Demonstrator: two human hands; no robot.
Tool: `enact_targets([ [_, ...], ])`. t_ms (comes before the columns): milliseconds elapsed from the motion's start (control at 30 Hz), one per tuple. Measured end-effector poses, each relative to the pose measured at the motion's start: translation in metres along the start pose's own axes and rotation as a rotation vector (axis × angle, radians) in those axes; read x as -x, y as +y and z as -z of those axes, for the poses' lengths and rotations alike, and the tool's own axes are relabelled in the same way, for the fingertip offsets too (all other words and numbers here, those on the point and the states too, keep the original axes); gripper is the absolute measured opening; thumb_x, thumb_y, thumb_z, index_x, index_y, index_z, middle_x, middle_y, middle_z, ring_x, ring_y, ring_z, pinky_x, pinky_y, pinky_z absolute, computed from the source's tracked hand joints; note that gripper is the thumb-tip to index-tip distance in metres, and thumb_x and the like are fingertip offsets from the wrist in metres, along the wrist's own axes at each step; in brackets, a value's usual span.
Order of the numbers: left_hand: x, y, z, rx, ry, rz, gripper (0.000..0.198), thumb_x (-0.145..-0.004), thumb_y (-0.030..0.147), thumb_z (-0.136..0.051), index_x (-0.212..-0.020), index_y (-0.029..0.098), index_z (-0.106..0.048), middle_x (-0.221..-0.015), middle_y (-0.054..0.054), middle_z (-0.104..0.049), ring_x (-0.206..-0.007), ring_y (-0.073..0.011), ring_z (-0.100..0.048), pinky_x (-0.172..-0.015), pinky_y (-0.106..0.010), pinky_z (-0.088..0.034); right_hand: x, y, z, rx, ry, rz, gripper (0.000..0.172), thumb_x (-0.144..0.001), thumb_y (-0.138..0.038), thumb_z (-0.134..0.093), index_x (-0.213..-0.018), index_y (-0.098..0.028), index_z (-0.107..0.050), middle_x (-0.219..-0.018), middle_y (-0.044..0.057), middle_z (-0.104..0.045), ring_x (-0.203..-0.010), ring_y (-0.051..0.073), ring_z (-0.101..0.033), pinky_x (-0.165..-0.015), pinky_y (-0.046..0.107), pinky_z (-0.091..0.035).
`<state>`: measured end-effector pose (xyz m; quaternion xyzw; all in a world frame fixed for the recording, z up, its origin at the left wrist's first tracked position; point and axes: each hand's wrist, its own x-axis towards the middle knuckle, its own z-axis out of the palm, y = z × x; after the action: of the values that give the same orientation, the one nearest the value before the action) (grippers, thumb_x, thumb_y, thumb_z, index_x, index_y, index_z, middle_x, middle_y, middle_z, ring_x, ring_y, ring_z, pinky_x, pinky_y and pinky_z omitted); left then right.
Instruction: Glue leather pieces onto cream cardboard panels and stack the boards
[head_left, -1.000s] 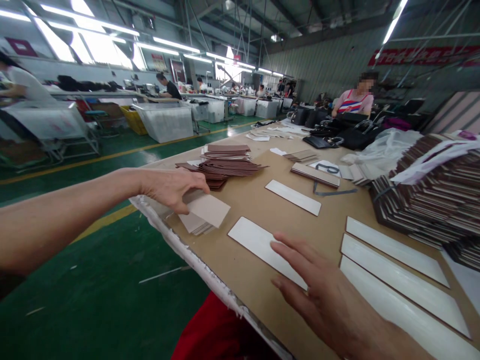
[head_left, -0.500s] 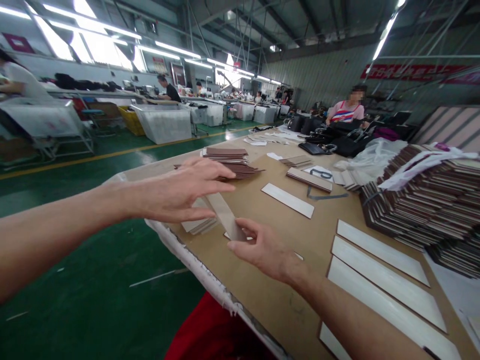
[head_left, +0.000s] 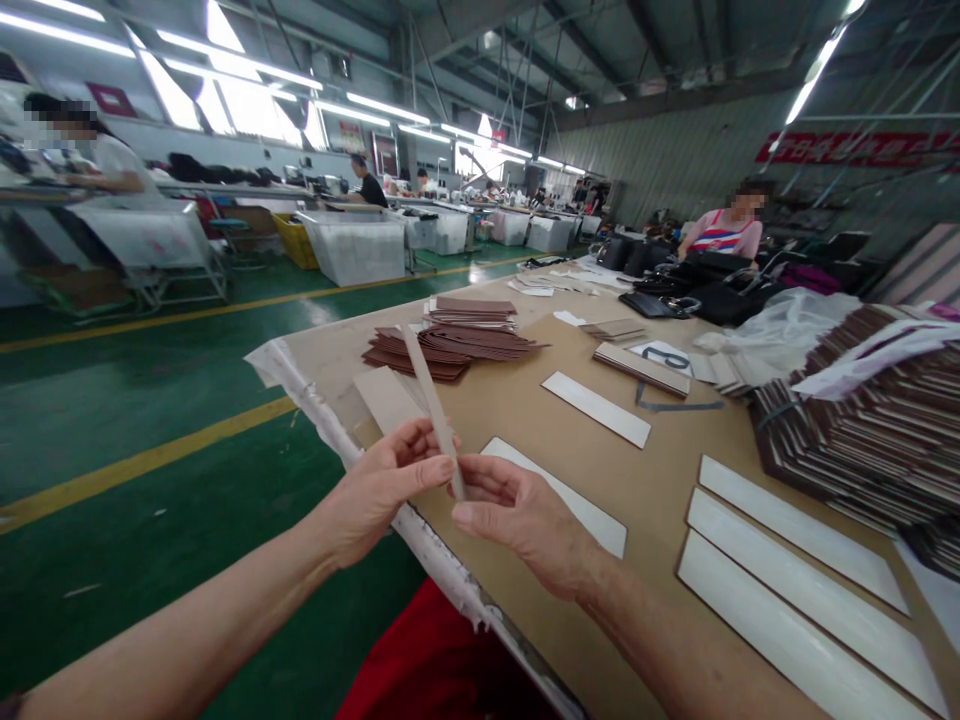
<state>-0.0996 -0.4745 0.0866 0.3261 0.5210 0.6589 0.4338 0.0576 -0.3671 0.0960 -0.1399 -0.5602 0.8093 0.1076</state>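
Pinching the narrow beige strip point(head_left: 426, 390) near its lower end, I have the left hand point(head_left: 401, 475) and right hand point(head_left: 517, 510) close together over the table point(head_left: 495, 405), thumbs and fingers of both closed on it. The strip stands tilted, upper end leaning left. Beige pieces point(head_left: 384, 395) lie beyond my left hand, brown strips point(head_left: 480, 342) farther back; a white panel point(head_left: 566, 495) lies partly behind my right hand.

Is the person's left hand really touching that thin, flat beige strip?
Touching. The head view shows it: the left hand grips the thin, flat beige strip near its lower end, thumb and fingertips against it with no gap showing.
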Motion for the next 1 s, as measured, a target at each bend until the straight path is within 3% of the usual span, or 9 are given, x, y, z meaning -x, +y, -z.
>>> enact_targets([
  [200, 0.004, 0.000, 0.007, 0.140, 0.000, 0.028, 0.050, -0.073, 0.035, -0.087, -0.115, 0.019, -0.065, -0.105, -0.006, -0.069, -0.089, -0.0175, -0.065, -0.081, -0.028, -0.055, -0.004, 0.002, -0.001, -0.011, -0.035, 0.012, 0.052, -0.070, -0.036, -0.088, -0.117, -0.023, -0.071, -0.118, 0.007, -0.074, -0.118, 0.025, -0.065, -0.107, 0.043, -0.045],
  [300, 0.005, 0.005, 0.017, 0.185, 0.042, 0.005, 0.048, -0.075, 0.032, -0.085, -0.116, 0.018, -0.066, -0.111, -0.009, -0.071, -0.091, -0.0196, -0.068, -0.081, -0.030, -0.058, -0.001, -0.004, 0.003, 0.060, 0.043, 0.009, 0.049, -0.072, -0.036, -0.086, -0.117, -0.023, -0.070, -0.120, 0.007, -0.073, -0.117, 0.025, -0.065, -0.106, 0.043, -0.046],
  [400, 0.001, 0.008, 0.033, 0.226, 0.196, -0.002, 0.041, -0.074, 0.021, -0.080, -0.113, 0.016, -0.067, -0.112, -0.009, -0.072, -0.095, -0.0229, -0.070, -0.082, -0.032, -0.061, 0.011, -0.017, 0.017, 0.130, 0.220, 0.022, 0.045, -0.075, -0.039, -0.083, -0.115, -0.023, -0.070, -0.122, 0.007, -0.072, -0.117, 0.027, -0.064, -0.105, 0.044, -0.046],
  [567, -0.026, 0.001, 0.062, 0.132, 0.485, 0.069, 0.026, -0.071, 0.004, -0.066, -0.095, 0.012, -0.065, -0.092, -0.009, -0.073, -0.078, -0.0205, -0.072, -0.066, -0.030, -0.064, 0.044, -0.040, 0.044, 0.148, 0.459, 0.111, 0.046, -0.071, -0.045, -0.085, -0.110, -0.023, -0.073, -0.125, 0.009, -0.070, -0.120, 0.030, -0.061, -0.106, 0.048, -0.046],
  [700, -0.050, -0.007, 0.075, 0.022, 0.515, 0.072, 0.022, -0.077, 0.007, -0.063, -0.098, 0.014, -0.066, -0.086, -0.006, -0.072, -0.070, -0.0172, -0.069, -0.060, -0.028, -0.063, 0.073, -0.047, 0.055, 0.222, 0.538, 0.123, 0.048, -0.073, -0.046, -0.085, -0.115, -0.026, -0.074, -0.129, 0.011, -0.069, -0.123, 0.032, -0.060, -0.108, 0.052, -0.046],
  [833, -0.063, -0.016, 0.084, -0.086, 0.583, 0.115, 0.009, -0.078, 0.017, -0.070, -0.083, 0.014, -0.063, -0.066, -0.002, -0.065, -0.052, -0.0119, -0.060, -0.044, -0.018, -0.052, 0.097, -0.047, 0.061, 0.283, 0.593, 0.124, 0.046, -0.073, -0.048, -0.084, -0.114, -0.029, -0.075, -0.127, 0.011, -0.070, -0.123, 0.033, -0.061, -0.101, 0.050, -0.052],
  [1000, -0.059, -0.032, 0.091, -0.277, 0.561, 0.190, 0.030, -0.075, 0.032, -0.081, -0.070, 0.014, -0.057, -0.053, 0.002, -0.056, -0.043, -0.0076, -0.049, -0.038, -0.013, -0.041, 0.114, -0.050, 0.068, 0.397, 0.602, 0.157, 0.047, -0.075, -0.048, -0.081, -0.118, -0.029, -0.074, -0.126, 0.011, -0.071, -0.121, 0.032, -0.063, -0.100, 0.047, -0.054],
])
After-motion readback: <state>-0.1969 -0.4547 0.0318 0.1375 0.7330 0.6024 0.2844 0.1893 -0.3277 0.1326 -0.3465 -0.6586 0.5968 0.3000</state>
